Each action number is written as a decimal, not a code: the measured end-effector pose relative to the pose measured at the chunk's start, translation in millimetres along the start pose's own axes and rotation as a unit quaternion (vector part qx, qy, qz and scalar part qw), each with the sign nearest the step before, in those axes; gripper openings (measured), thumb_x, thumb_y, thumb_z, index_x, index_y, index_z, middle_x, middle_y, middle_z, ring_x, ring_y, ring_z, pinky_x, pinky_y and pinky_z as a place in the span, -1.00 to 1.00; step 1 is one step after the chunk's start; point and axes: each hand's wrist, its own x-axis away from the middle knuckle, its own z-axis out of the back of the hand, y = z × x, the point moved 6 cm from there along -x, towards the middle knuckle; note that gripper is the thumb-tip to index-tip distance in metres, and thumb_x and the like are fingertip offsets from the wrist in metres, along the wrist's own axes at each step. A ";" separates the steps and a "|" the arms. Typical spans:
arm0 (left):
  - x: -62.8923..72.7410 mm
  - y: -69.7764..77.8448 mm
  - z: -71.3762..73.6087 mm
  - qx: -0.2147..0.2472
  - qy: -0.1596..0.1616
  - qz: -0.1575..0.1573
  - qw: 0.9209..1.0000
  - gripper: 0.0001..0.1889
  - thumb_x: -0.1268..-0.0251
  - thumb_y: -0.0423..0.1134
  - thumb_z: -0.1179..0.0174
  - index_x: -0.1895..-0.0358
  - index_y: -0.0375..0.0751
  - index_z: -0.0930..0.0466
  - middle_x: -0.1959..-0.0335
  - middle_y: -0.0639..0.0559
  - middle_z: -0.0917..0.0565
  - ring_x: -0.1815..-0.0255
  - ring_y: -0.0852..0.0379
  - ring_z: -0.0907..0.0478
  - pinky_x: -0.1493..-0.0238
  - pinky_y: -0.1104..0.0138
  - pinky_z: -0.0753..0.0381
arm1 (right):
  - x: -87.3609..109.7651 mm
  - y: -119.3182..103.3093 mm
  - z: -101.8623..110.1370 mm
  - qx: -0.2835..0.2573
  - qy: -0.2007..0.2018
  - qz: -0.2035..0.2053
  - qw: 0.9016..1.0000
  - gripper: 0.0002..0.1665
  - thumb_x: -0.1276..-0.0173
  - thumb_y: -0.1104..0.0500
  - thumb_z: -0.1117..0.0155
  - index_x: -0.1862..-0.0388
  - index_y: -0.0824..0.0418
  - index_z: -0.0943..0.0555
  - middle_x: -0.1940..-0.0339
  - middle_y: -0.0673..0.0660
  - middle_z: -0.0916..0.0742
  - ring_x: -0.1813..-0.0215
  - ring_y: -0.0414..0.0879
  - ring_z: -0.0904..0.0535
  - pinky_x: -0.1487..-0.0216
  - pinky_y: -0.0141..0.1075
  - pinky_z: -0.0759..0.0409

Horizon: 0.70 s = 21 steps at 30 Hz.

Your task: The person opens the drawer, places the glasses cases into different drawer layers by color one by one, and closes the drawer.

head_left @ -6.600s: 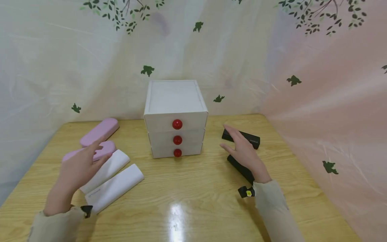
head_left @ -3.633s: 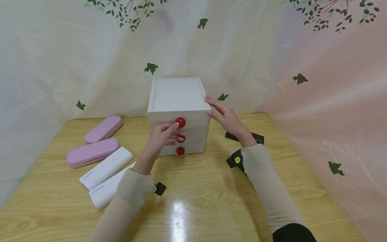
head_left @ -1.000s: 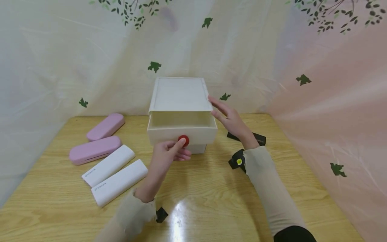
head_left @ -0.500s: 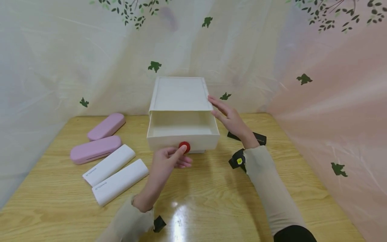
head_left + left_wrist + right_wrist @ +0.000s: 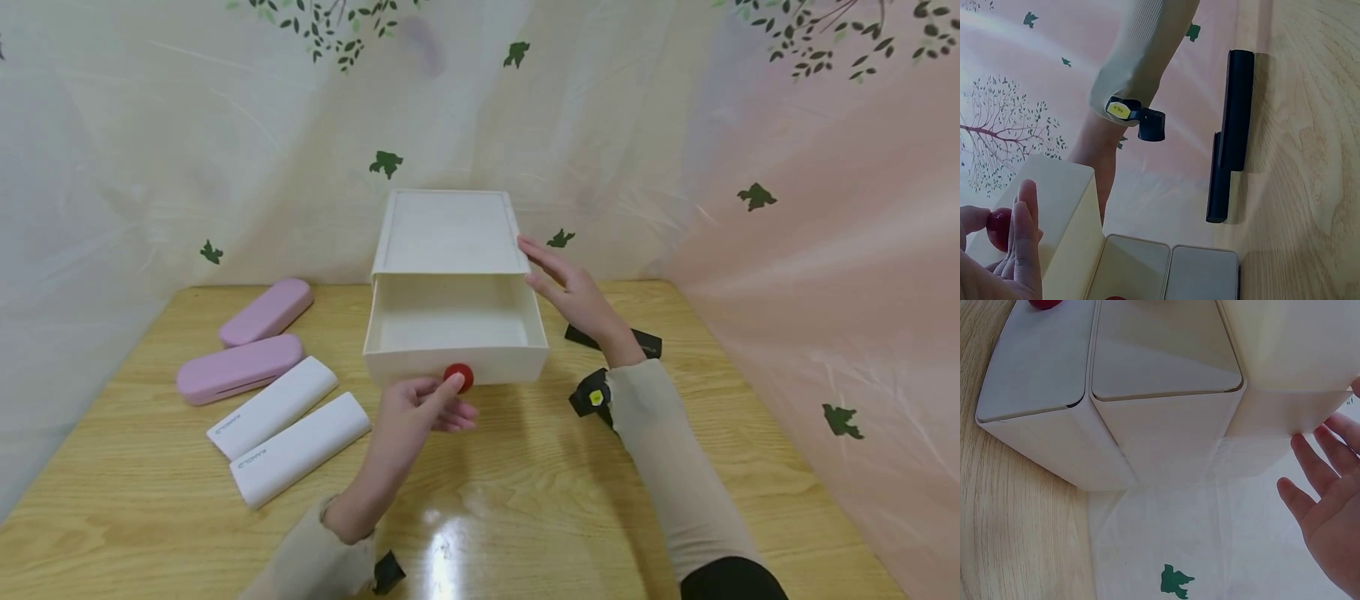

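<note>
A white three-drawer box point(image 5: 453, 229) stands at the back middle of the table in the head view. Its top drawer point(image 5: 405, 367) is pulled far out, and the inside shows bare. My left hand point(image 5: 408, 421) pinches that drawer's red knob point(image 5: 463, 372) between thumb and fingers; the left wrist view shows the round knob point(image 5: 999, 229) in this pinch. With fingers extended, my right hand point(image 5: 573, 296) rests against the box's upper right side. In the right wrist view its fingertips point(image 5: 1300, 442) touch the side wall, and the two lower drawers point(image 5: 1166, 353) are closed.
Two pink cases point(image 5: 240, 367) and two white cases point(image 5: 300, 450) lie on the left of the wooden table point(image 5: 525, 517). To the right, partly behind the right arm, lie two black cases point(image 5: 1238, 112). A patterned curtain point(image 5: 300, 167) hangs behind.
Both hands came from the table's sides to the box. The left hand took the top knob and drew the drawer out toward me; the right hand has stayed at the box's side.
</note>
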 end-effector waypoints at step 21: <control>16.3 -3.5 -4.1 0.017 -0.009 0.009 1.000 -0.68 -0.37 -0.18 -0.17 0.23 -0.48 -0.64 0.50 -0.24 -0.74 0.53 0.08 -0.70 0.39 0.34 -0.69 | -2.7 0.8 2.9 0.004 -0.008 -0.006 1.000 -0.35 -0.50 -0.05 -0.06 -0.51 0.05 -0.23 -0.59 -0.04 -0.17 -0.61 -0.05 -0.02 -0.54 0.10 -0.08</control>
